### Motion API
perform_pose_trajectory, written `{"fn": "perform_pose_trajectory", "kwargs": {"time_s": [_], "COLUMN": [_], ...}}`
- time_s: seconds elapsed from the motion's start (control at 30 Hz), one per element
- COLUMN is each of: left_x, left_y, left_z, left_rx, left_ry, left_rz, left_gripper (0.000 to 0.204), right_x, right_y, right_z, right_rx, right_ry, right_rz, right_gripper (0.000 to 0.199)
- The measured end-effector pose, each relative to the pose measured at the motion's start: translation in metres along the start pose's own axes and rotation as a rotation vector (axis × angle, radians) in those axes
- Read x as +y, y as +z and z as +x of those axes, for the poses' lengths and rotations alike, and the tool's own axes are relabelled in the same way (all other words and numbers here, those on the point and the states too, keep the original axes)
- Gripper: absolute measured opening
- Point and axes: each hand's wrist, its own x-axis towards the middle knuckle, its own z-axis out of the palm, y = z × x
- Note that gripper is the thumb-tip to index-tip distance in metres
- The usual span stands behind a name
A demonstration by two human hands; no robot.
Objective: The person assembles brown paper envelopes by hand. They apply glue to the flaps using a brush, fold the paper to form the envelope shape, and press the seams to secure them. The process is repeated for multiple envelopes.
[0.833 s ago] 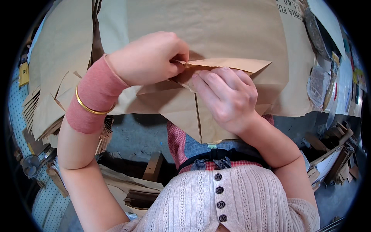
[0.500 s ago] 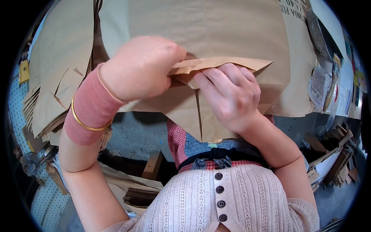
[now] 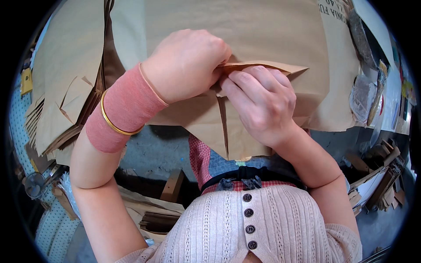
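A large brown paper bag [image 3: 245, 35] lies flat in front of me, its near end raised into a folded lip. My left hand [image 3: 190, 63] is closed at the left part of that lip, its fingertips mostly hidden behind the knuckles. Close beside it, my right hand [image 3: 265, 103] pinches the same folded edge, fingers curled over it. To the right of my fingers the lip stands partly apart and ends in a point. Below the hands a creased flap of the bag hangs over the near edge, with a dark slit down it.
A stack of brown paper sheets or bags [image 3: 66, 101] fans out at the left. Clear plastic packets [image 3: 363, 97] lie at the right edge. Below, a wooden block [image 3: 173, 186] and folded paper [image 3: 160, 221] sit left of my body; scraps fill a container [image 3: 377, 179] at the right.
My left hand has moved right along the folded lip, closer to my right hand, which has hardly moved. The left stack's near edge shows more.
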Motion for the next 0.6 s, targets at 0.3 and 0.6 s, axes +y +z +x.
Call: {"fn": "perform_pose_trajectory", "kwargs": {"time_s": [0.3, 0.6], "left_x": [0.0026, 0.0029], "left_y": [0.0052, 0.0053], "left_z": [0.0002, -0.0014], "left_rx": [-0.040, -0.026], "left_ry": [-0.015, 0.043], "left_rz": [0.104, 0.159], "left_gripper": [0.009, 0.011], "right_x": [-0.0032, -0.0049], "right_y": [0.0009, 0.0000], "right_z": [-0.0034, -0.0028], "right_rx": [-0.026, -0.026], "right_ry": [-0.011, 0.009], "right_rz": [0.007, 0.003], "right_gripper": [0.011, 0.007]}}
